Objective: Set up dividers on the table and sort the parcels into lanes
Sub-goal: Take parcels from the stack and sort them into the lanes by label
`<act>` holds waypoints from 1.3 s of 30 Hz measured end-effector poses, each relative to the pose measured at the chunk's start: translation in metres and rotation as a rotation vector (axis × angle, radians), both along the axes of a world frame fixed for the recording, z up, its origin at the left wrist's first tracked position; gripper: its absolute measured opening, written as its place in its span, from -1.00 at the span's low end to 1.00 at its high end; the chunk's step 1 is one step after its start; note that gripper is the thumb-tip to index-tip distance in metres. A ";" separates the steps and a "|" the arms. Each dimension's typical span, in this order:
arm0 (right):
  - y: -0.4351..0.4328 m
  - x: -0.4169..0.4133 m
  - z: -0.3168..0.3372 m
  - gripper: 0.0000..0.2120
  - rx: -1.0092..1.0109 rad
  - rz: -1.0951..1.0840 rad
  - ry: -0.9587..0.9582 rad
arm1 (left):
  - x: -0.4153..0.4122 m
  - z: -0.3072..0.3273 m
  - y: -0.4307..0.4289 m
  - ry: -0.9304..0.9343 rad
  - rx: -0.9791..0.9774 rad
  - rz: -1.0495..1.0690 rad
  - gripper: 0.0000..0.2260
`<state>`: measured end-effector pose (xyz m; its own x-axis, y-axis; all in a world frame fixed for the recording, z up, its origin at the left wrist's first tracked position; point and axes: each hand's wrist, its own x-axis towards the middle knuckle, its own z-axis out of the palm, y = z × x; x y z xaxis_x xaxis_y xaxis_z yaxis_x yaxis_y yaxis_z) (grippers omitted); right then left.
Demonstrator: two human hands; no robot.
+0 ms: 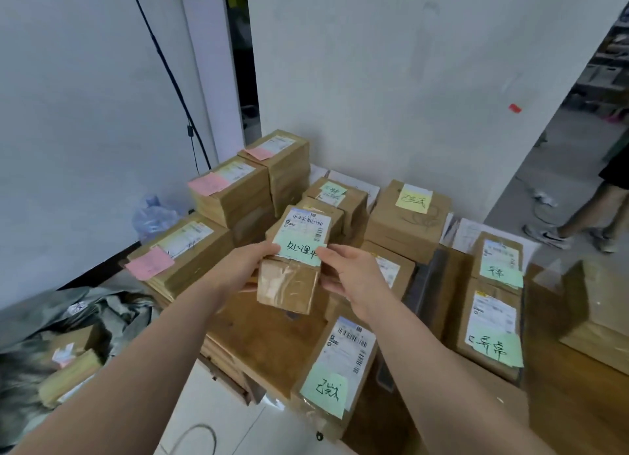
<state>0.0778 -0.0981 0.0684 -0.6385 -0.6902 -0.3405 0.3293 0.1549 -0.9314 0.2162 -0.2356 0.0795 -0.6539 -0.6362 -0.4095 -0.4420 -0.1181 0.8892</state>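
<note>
Nearest, at 5 o'clock: a box with a green note (335,362) lies on the table (272,335). Centre: left hand (243,267) and right hand (350,277) grip a green-noted parcel (292,260) by its sides, fingers curled around it, held above the table. Further out, pink-noted stacks (231,196) at 10 o'clock, green-noted boxes (493,305) at 3 o'clock, a yellow-noted box (408,219) at 1 o'clock. Sorting looks well advanced; no dividers clearly visible. A bag of parcels (68,345) at 8 o'clock likely remains.
</note>
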 end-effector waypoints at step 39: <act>-0.112 0.059 -0.089 -0.57 0.653 -0.238 0.501 | 0.003 -0.086 -0.142 -0.135 -0.621 -0.544 -0.68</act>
